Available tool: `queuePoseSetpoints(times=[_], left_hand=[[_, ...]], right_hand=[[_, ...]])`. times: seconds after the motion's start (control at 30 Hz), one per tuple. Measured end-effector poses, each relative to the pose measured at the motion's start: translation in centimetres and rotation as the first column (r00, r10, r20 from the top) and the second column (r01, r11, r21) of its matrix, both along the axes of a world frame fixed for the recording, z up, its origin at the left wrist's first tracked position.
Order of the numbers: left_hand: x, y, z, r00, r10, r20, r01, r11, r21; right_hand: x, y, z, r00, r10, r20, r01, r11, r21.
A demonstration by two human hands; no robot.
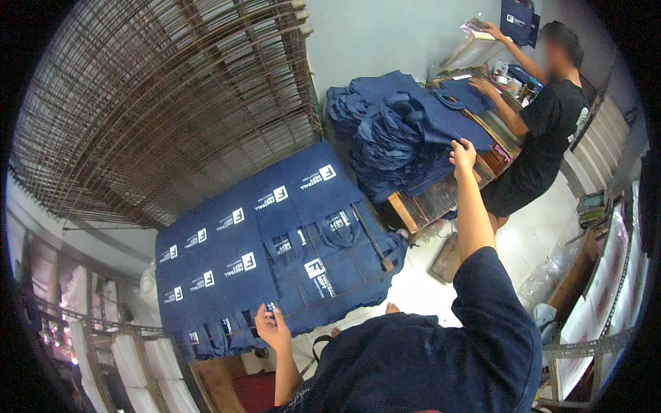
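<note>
Atop the heaped navy tote bags (406, 134) on the wooden bench (441, 196), the right hand (463, 153) was closed on a bag edge, while the left hand (273, 328) pinched a laid-out printed bag (275, 241); a hasty tug was judged likely to topple the heap or smear prints.

Grey-green wall (385, 34), pale tiled floor (530, 241), stacked wire racks (158, 103), wooden table (427, 203)
</note>
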State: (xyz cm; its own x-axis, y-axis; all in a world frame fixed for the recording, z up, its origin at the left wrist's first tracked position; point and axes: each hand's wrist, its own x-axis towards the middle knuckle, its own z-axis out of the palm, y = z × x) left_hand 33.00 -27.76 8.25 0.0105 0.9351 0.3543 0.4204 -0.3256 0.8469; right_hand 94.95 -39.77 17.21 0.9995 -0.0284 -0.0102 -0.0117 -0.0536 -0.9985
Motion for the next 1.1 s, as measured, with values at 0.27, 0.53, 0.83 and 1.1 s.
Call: queuePoseSetpoints(times=[0.27,0.53,0.83,1.1], left_hand=[[2.5,-5.7,-1.0,1.000,0.030,-0.008,-0.031,0.998,-0.056],[5.5,-7.6,0.4,0.989,-0.003,0.149,0.019,0.994,-0.108],[18.1,-4.8,6.0,0.764,-0.538,0.357,0.645,0.612,-0.457],[26.3,-6.1,13.8,0.143,0.001,0.990,0.899,-0.419,-0.130]], right_hand=[[-2.3,1.7,2.5,0.829,0.372,0.418,0.050,0.695,-0.718],[-0.5,3.7,4.3,0.756,0.252,0.604,0.217,0.774,-0.594],[-2.7,-2.0,11.2,0.860,-0.004,0.510,-0.187,0.928,0.322],[-12.5,-13.0,14.4,0.720,0.292,0.629,-0.525,0.822,0.219]])
